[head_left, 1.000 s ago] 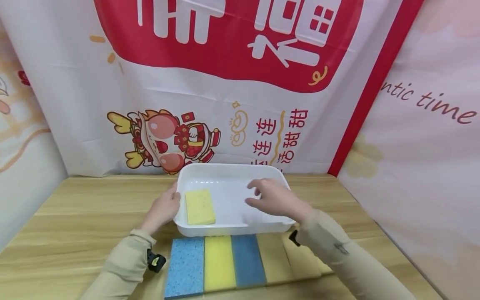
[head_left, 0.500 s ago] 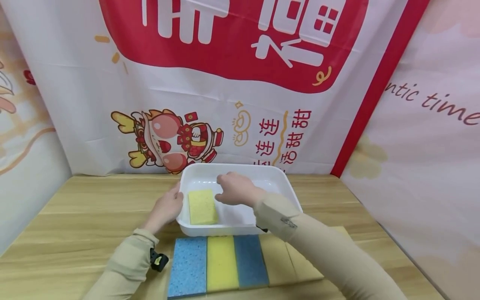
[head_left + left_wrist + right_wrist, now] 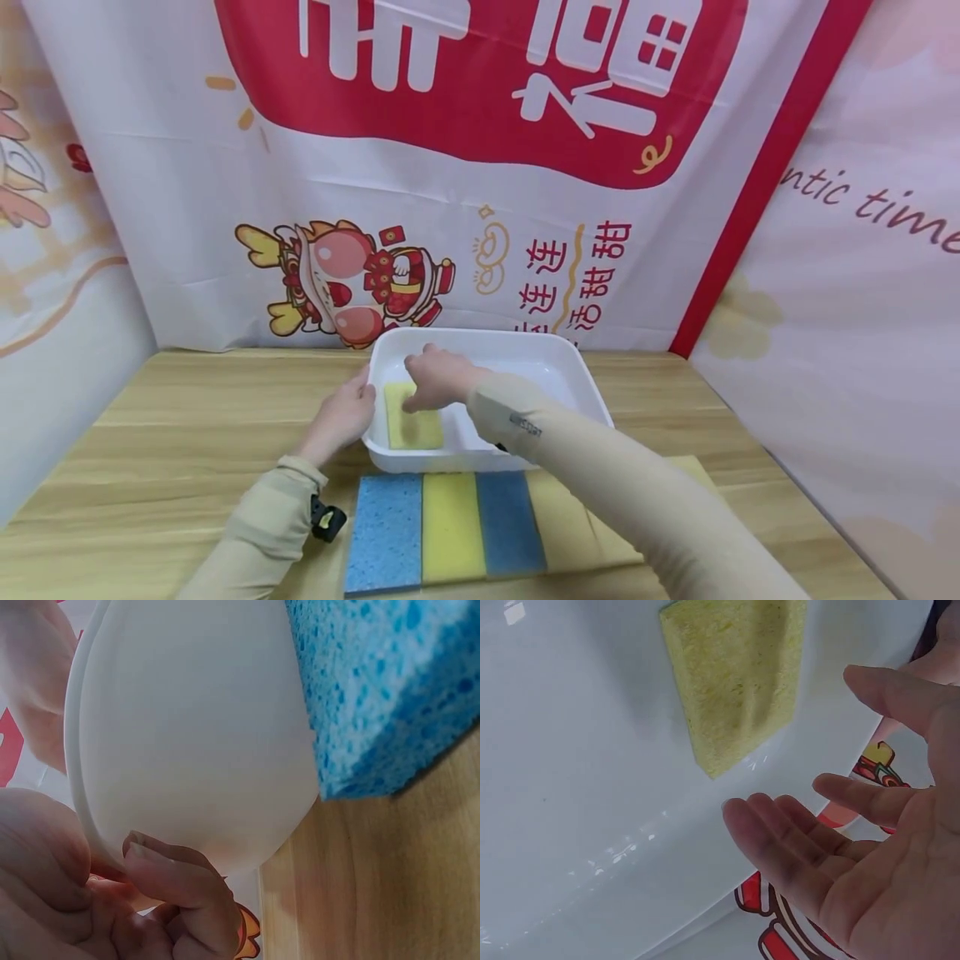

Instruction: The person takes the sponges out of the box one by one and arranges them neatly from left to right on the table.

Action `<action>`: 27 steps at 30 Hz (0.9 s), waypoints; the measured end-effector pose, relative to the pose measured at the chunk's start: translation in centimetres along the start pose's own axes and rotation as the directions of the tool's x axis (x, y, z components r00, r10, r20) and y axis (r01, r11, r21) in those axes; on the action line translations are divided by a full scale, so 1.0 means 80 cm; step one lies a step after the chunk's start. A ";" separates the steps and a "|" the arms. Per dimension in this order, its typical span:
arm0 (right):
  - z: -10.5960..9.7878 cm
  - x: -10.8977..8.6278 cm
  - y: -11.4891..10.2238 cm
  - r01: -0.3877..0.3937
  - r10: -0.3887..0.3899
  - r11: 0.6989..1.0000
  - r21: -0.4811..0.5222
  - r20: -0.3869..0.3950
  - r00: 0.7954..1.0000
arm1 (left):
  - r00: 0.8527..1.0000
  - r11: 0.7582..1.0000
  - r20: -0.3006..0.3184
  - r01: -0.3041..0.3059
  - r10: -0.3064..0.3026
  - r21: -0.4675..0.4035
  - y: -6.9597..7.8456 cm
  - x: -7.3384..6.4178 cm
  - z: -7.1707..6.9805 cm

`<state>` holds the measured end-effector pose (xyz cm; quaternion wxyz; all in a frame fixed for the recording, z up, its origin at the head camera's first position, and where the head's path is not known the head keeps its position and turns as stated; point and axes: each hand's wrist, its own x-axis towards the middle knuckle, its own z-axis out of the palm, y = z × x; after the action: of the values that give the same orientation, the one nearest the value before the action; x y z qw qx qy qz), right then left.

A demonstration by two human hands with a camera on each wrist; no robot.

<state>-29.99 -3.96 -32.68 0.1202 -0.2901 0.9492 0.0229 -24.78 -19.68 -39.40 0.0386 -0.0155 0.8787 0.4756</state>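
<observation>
A white rectangular tray [image 3: 450,461] stands on the wooden table near the back. My left hand [image 3: 347,414] holds its left end; in the left wrist view a finger [image 3: 176,874] presses on the outer wall below the rim. Inside the tray, toward the left, a yellow sponge [image 3: 427,429] lies flat. Over that sponge hovers my right hand [image 3: 444,379], empty, its fingers spread. In the right wrist view the fingertips [image 3: 739,814] are a little apart from the sponge's edge, and the thumb is held away from the fingers.
In front of the tray several sponges lie in a row: light blue [image 3: 386,525], yellow [image 3: 452,525], darker blue [image 3: 512,521] and tan [image 3: 558,517]. My right forearm covers part of the tan ones. A printed cloth [image 3: 187,275] hangs behind the table [image 3: 150,467].
My right hand has moved left across the inside of the tray to above the yellow sponge. My left hand has stayed at the tray's left end. The view has shifted slightly.
</observation>
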 end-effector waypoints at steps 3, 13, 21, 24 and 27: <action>0.004 0.007 -0.002 -0.014 0.013 1.000 0.011 0.024 1.000 | 1.000 1.000 0.000 -0.006 0.006 0.012 0.001 0.001 0.001; 0.011 0.020 -0.008 -0.095 0.093 0.994 0.045 0.053 0.994 | 1.000 1.000 -0.002 0.008 -0.008 0.014 0.000 0.002 0.003; 0.012 0.022 -0.005 -0.149 0.141 0.986 0.082 0.086 0.986 | 1.000 1.000 -0.005 0.018 -0.018 0.016 0.002 0.000 0.002; 0.013 0.022 -0.005 -0.149 0.142 0.986 0.079 0.087 0.986 | 1.000 1.000 -0.004 0.024 -0.024 0.019 0.002 0.001 0.002; 0.012 0.021 -0.006 -0.150 0.142 0.985 0.086 0.099 0.985 | 1.000 0.999 -0.009 0.022 -0.021 0.024 0.002 0.002 0.003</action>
<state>-30.84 -5.16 -34.01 0.1755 -0.2124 0.9613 0.0007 -24.91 -19.38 -39.43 0.0401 -0.0266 0.8842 0.4647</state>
